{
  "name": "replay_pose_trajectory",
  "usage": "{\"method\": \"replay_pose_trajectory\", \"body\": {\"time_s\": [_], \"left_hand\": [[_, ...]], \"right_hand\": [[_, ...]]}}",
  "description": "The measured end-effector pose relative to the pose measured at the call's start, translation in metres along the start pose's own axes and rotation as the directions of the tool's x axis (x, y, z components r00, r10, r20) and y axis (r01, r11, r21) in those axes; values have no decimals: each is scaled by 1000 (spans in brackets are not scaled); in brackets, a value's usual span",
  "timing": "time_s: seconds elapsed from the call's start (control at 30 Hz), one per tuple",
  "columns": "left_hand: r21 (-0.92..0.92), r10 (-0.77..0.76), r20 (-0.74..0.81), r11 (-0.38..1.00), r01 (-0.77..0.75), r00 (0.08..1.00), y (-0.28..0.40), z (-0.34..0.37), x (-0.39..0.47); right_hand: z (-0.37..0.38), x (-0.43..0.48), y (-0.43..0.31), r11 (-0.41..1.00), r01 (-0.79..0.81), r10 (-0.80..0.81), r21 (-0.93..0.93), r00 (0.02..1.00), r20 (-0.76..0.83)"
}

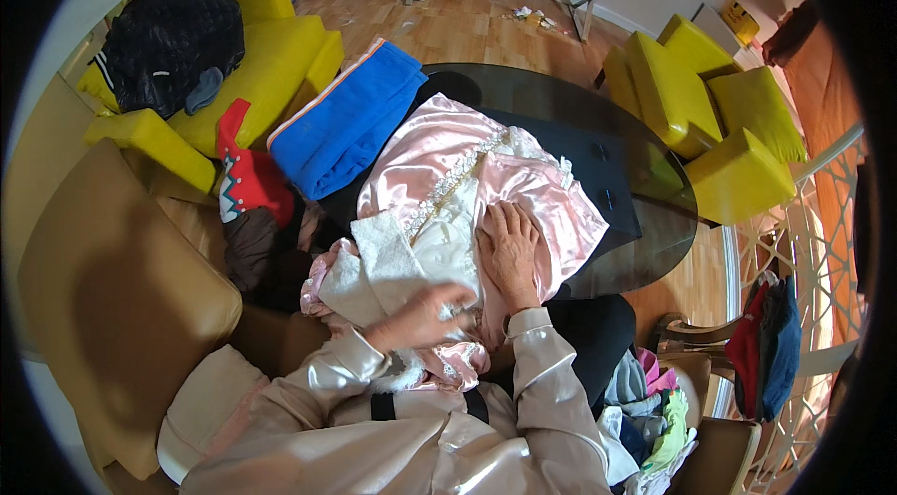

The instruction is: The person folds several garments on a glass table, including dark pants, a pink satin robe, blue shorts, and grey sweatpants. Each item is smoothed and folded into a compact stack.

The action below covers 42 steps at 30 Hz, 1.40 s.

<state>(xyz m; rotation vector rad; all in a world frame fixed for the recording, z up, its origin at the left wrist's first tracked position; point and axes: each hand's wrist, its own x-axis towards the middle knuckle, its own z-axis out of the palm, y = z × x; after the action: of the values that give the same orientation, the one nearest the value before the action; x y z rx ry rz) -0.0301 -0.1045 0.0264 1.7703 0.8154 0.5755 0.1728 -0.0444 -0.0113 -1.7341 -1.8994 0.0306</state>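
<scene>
A pink satin garment (434, 138) with white lace and a row of trim lies spread over a dark oval glass table (659, 208) in front of me. My right hand (510, 250) rests flat on a pink satin part, its fingers extended and slightly apart. Motion blurs my left hand (424, 316), which is curled above the near end of the garment beside white fluffy trim (403, 372). Whether it grips any fabric cannot be made out. A white fleecy panel (382, 250) lies folded to the left of the lace. Gathered pink satin (455, 362) reaches my lap.
Folded blue trousers (350, 117) lie at the table's left edge. Beside them is a red Christmas stocking (252, 180). Mixed clothes (648, 418) are piled on my right. Yellow armchairs (673, 96) and a tan leather seat (140, 271) stand around the table.
</scene>
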Motion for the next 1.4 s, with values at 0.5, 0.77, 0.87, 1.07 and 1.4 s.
{"method": "replay_pose_trajectory", "body": {"time_s": [0.5, 0.77, 0.87, 1.07, 1.4], "left_hand": [[591, 76, -633, 691, 417, 771, -113, -150, 132], [-396, -441, -469, 880, 264, 765, -103, -167, 152], [-369, -360, -503, 912, 181, 786, -106, -168, 168], [303, 205, -660, 953, 6, 723, -40, -95, 187], [698, 221, -164, 715, -45, 961, -53, -2, 159]], "right_hand": [[-2, -2, 0, 999, 3, 3, 52, 994, -108], [-5, -5, 2, 996, -39, 47, 74, 993, -111], [-3, 0, -3, 995, -29, 38, 90, 994, -102], [-2, -1, -2, 996, -33, 43, 79, 991, -125], [1, -2, 6, 985, -19, 48, 169, 984, -172]]}}
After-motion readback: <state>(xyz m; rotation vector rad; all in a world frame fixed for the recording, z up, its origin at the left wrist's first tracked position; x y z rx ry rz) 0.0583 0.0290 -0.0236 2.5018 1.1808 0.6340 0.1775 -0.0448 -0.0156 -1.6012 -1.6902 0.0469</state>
